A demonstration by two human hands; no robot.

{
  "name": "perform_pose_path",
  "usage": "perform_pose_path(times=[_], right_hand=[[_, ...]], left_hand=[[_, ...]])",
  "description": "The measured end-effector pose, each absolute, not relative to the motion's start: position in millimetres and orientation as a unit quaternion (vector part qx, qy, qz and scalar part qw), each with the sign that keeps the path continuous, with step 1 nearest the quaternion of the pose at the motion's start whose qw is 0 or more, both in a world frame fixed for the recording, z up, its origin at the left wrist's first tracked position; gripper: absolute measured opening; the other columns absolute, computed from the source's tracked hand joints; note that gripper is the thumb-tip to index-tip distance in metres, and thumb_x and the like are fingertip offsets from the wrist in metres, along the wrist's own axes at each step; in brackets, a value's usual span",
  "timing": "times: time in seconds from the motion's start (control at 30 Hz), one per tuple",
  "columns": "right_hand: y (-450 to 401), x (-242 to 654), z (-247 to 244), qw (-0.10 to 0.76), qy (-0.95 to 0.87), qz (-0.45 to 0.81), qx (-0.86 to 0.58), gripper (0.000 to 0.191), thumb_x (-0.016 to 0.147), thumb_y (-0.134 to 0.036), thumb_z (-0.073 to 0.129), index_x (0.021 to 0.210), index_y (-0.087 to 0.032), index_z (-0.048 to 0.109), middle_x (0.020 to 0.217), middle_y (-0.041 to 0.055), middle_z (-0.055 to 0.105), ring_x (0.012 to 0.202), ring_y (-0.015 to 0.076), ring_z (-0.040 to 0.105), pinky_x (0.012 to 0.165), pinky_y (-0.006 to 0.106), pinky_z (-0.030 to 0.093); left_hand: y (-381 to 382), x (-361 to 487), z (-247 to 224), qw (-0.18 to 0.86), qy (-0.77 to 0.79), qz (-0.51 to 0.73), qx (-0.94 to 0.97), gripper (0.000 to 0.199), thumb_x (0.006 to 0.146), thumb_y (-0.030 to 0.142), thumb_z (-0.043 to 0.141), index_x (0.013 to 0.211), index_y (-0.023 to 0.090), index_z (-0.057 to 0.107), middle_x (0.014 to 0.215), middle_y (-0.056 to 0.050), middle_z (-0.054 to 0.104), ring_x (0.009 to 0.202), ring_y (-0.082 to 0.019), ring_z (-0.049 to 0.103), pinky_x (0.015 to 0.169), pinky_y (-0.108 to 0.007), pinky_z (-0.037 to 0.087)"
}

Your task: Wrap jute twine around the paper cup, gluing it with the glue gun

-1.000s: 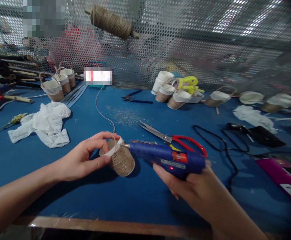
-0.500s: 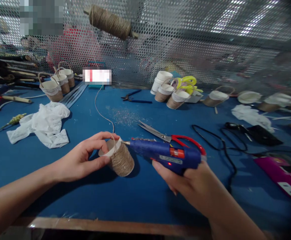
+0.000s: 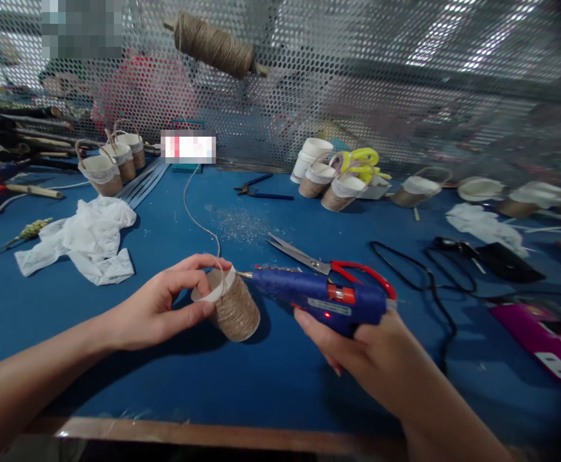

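My left hand (image 3: pixel 174 298) grips a small paper cup (image 3: pixel 238 311) by its white rim. Brown twine is wound around the cup's outside, and the cup lies tilted with its mouth toward that hand. A loose strand of twine (image 3: pixel 202 221) runs from the rim back across the table. My right hand (image 3: pixel 352 346) is closed around the handle of a blue glue gun (image 3: pixel 304 290) whose small light glows red. The gun's metal nozzle is at the cup's rim. Just behind the gun lie scissors (image 3: pixel 304 255) with red handles.
Pliers (image 3: pixel 264 192) lie farther back on the blue table (image 3: pixel 165 398). White lace cloth (image 3: pixel 92 231) is at left. Twine-wrapped cups (image 3: pixel 341 192) stand along a perforated metal screen, where a twine spool (image 3: pixel 213 45) hangs. A black cord (image 3: pixel 425 269) and a magenta power strip (image 3: pixel 531 333) lie right.
Almost nothing differs. The view has shifted slightly; both hands keep their holds, and the nozzle stays at the cup's rim.
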State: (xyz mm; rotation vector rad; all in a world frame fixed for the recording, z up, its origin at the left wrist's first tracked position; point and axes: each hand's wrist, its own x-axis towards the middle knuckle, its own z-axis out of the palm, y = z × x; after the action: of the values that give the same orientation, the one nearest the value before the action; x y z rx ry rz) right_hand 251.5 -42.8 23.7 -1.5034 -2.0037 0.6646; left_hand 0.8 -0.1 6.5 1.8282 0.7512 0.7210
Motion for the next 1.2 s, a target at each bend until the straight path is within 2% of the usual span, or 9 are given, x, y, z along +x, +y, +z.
perform_pose_path(times=[0.2,0.47,0.7,0.93,1.03,1.2], right_hand=[[-41,253,23,0.279,-0.735,0.264,-0.559,0.031,0.079,-0.029,0.054,0.052,-0.022,0.039,0.037,-0.0068,0.043,0.032,0.008,0.043,0.036,0.021,0.039],[-46,254,19,0.272,-0.77,0.218,-0.535,0.037,0.081,-0.029,0.051,0.047,-0.022,0.041,0.037,-0.0052,0.042,0.033,0.0082,0.042,0.036,0.022,0.038],[-49,250,22,0.274,-0.785,0.213,-0.513,0.027,0.078,-0.024,0.052,0.051,-0.022,0.049,0.042,-0.0028,0.048,0.044,0.0125,0.052,0.042,0.023,0.042],[-52,243,24,0.298,-0.785,0.254,-0.48,0.018,0.075,-0.018,0.054,0.058,-0.022,0.05,0.043,-0.0063,0.044,0.035,0.0077,0.04,0.037,0.02,0.038],[-52,246,21,0.303,-0.785,0.246,-0.481,0.016,0.075,-0.018,0.054,0.06,-0.021,0.053,0.044,-0.0061,0.045,0.035,0.0075,0.04,0.036,0.02,0.037],[-47,250,22,0.27,-0.79,0.215,-0.507,0.031,0.079,-0.024,0.052,0.048,-0.022,0.046,0.042,-0.0035,0.047,0.04,0.0104,0.047,0.042,0.024,0.041]], left_hand=[[-1,-1,7,0.495,0.311,0.291,0.758,0.017,0.085,0.021,0.05,0.069,0.016,0.047,0.127,-0.011,0.046,0.12,-0.024,0.044,0.099,-0.035,0.036],[0,0,7,0.496,0.311,0.294,0.755,0.017,0.085,0.019,0.049,0.069,0.016,0.047,0.125,-0.01,0.047,0.12,-0.023,0.045,0.099,-0.036,0.037],[1,1,6,0.488,0.32,0.303,0.754,0.015,0.084,0.019,0.05,0.069,0.016,0.049,0.125,-0.009,0.048,0.118,-0.024,0.046,0.1,-0.039,0.036],[1,1,5,0.487,0.319,0.303,0.755,0.014,0.084,0.019,0.05,0.071,0.017,0.05,0.125,-0.009,0.048,0.116,-0.022,0.048,0.099,-0.038,0.037],[2,1,5,0.488,0.319,0.302,0.755,0.014,0.085,0.018,0.049,0.071,0.016,0.05,0.125,-0.009,0.048,0.117,-0.022,0.048,0.1,-0.037,0.037],[1,1,5,0.489,0.317,0.306,0.753,0.015,0.084,0.02,0.05,0.07,0.017,0.048,0.125,-0.009,0.048,0.119,-0.022,0.046,0.1,-0.036,0.036]])
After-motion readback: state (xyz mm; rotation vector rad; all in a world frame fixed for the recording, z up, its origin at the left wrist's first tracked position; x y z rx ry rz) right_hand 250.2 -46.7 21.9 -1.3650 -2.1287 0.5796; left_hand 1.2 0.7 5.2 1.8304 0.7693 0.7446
